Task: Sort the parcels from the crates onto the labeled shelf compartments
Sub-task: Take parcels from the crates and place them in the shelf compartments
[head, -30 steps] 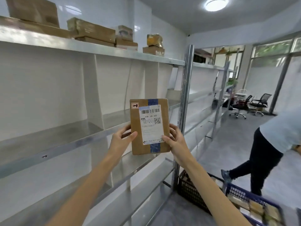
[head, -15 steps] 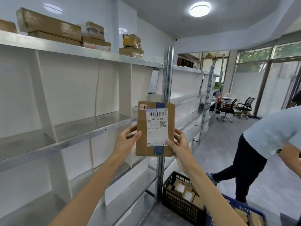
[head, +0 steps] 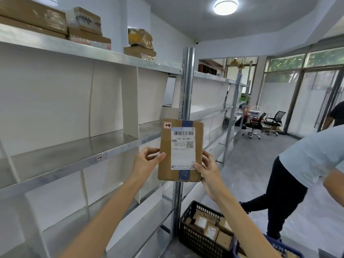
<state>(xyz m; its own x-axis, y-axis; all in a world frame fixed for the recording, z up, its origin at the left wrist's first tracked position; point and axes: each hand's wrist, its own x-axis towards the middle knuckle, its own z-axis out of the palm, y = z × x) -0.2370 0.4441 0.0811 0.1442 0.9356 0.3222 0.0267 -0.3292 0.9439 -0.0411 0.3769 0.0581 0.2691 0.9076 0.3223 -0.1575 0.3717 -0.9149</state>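
I hold a flat brown cardboard parcel [head: 165,155] upright in front of me, its white shipping label and a small red-marked sticker facing me. My left hand [head: 147,162] pinches its left edge and my right hand [head: 208,170] grips its lower right edge. Behind it runs the metal shelf unit [head: 78,159] with white dividers; a small label sits on the middle shelf's front lip. A black crate [head: 195,237] with several brown parcels stands on the floor by the shelf post.
Several taped parcels [head: 83,28] lie on the top shelf. A blue crate [head: 279,246] sits beside the black one. Another person [head: 301,168] in a light shirt bends over at right. Office chairs [head: 260,123] stand at the far end of the grey floor.
The view has swung left and closer to the shelves. The parcel stays held in both hands at about the same height. The person at right has leaned further in.
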